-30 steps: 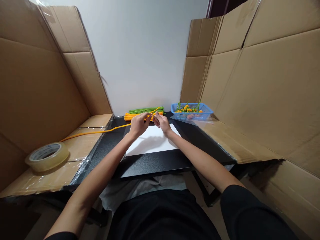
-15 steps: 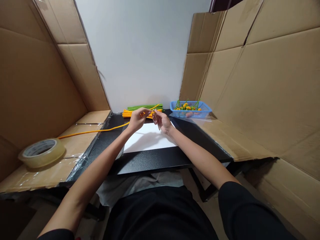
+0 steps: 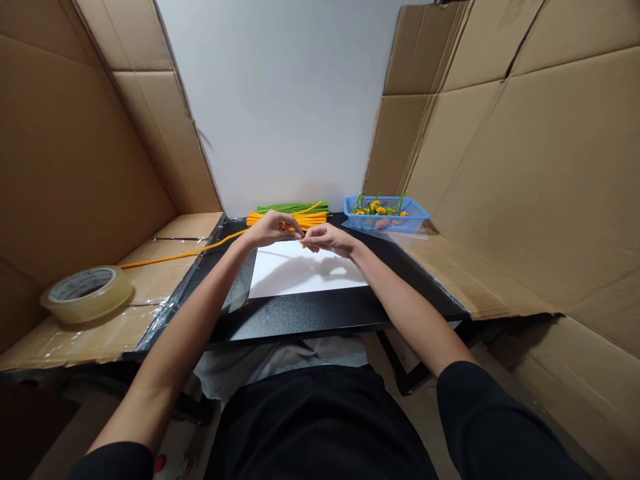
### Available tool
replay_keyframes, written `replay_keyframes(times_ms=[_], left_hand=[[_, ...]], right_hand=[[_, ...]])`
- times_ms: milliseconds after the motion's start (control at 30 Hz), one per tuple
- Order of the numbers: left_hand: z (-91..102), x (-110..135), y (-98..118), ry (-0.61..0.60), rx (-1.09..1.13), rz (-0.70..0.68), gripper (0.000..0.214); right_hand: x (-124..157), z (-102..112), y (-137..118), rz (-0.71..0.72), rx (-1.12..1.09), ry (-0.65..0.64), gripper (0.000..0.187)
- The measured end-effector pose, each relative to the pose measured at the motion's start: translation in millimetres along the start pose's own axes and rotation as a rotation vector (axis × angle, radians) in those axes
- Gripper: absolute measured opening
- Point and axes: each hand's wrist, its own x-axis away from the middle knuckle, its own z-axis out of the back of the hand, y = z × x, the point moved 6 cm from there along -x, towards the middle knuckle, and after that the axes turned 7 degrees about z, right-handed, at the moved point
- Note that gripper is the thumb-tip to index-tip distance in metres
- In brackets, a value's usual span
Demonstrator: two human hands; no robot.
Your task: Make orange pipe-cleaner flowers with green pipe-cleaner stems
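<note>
My left hand and my right hand meet over a white sheet, both with pinched fingers. A small orange bit of pipe cleaner shows between the fingertips; the rest of it there is hidden. From the left, a long orange pipe cleaner strand runs up behind my left hand. Just beyond the hands lie a bundle of orange pipe cleaners and a bundle of green pipe cleaners.
A blue basket at the back right contains orange and green fuzzy pieces. On the left cardboard lies a roll of clear tape. Cardboard walls rise on both sides of the black table.
My hands have drawn closer together, and my right hand has turned over, fingers now pointing left. The thin pale stick-like piece beneath the right hand no longer shows. The view has tilted slightly.
</note>
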Motion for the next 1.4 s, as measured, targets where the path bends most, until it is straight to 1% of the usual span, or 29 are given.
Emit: replay_keyframes(times_ms=[100, 200, 300, 433, 533, 600, 667, 700, 800, 833, 867, 900, 1000, 1100, 1233, 1300, 1400], left_hand=[[-2.1, 0, -4, -0.04, -0.043, 0.022, 0.014], [-2.6, 0, 0, -0.011, -0.101, 0.014, 0.01], [-1.5, 0, 10, 0.048, -0.146, 0.015, 0.007], [-5.2, 0, 19, 0.094, -0.247, 0.017, 0.013], [-14.0, -1, 23, 0.097, -0.361, -0.035, 0.014], [-21.3, 0, 29, 0.082, -0.452, -0.101, 0.014], [-25.0, 2, 37, 0.101, -0.55, -0.172, 0.014], [-23.9, 3, 42, 0.144, -0.587, -0.199, 0.014], [-12.1, 10, 53, 0.349, -0.631, -0.228, 0.015], [-8.2, 12, 54, 0.405, -0.637, -0.226, 0.016], [-6.0, 14, 54, 0.435, -0.646, -0.224, 0.016], [-5.8, 15, 52, 0.438, -0.657, -0.224, 0.016], [-12.5, 13, 39, 0.378, -0.672, -0.216, 0.015], [-19.5, 9, 21, 0.363, -0.595, -0.153, 0.016], [-23.9, 5, 2, 0.379, -0.331, -0.056, 0.012], [-25.1, 4, -3, 0.381, -0.221, -0.025, 0.014], [-25.8, 5, -5, 0.407, -0.153, -0.004, 0.013]], right_hand=[[-1, -5, 3, -0.028, 0.182, -0.025, 0.031], [-4, -6, 5, 0.001, 0.285, 0.004, 0.033], [-7, -1, 7, 0.033, 0.399, 0.091, 0.036], [-8, 4, 6, 0.074, 0.67, 0.226, 0.032], [-9, 2, 4, 0.083, 0.836, 0.314, 0.024], [-11, 1, 5, 0.082, 0.884, 0.341, 0.024], [-11, 1, 6, 0.077, 0.879, 0.365, 0.03], [-11, 2, 7, 0.074, 0.861, 0.382, 0.032], [-9, 9, 8, 0.079, 0.734, 0.442, 0.035], [-8, 12, 8, 0.082, 0.672, 0.453, 0.036], [-7, 13, 8, 0.084, 0.602, 0.459, 0.037], [-7, 15, 8, 0.082, 0.526, 0.462, 0.038], [-5, 18, 8, 0.064, 0.328, 0.478, 0.041], [-5, 18, 6, 0.065, 0.248, 0.492, 0.047], [-6, 20, 5, 0.078, 0.321, 0.487, 0.049], [-5, 22, 3, 0.094, 0.432, 0.491, 0.046], [-3, 22, -5, 0.139, 0.642, 0.492, 0.04]])
